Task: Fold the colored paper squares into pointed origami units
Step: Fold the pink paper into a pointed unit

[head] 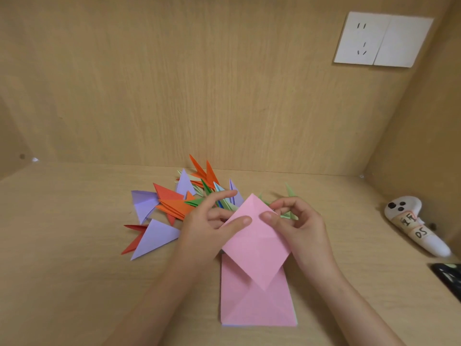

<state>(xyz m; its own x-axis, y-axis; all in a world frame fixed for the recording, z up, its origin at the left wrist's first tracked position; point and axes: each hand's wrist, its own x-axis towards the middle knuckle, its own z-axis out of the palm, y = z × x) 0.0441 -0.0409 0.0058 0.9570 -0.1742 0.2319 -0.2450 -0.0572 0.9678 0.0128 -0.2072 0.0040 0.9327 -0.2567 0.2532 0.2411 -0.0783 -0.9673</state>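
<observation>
A pink paper square (254,243) is held up as a diamond above the desk, one corner pointing away from me. My left hand (212,226) pinches its upper left edge, thumb on top and index finger stretched out behind. My right hand (296,221) pinches the upper right edge, thumb on the paper and fingers curled behind. Under it lies a stack of pink squares (257,305) with diagonal creases on the top sheet. Behind my hands lies a pile of folded pointed units (174,203) in purple, orange, red and green.
The wooden desk (74,245) is boxed in by a back wall and a right side wall. A white handheld controller (414,223) with a label lies at the right. A dark object (449,275) sits at the right edge. A white socket plate (381,39) is on the wall.
</observation>
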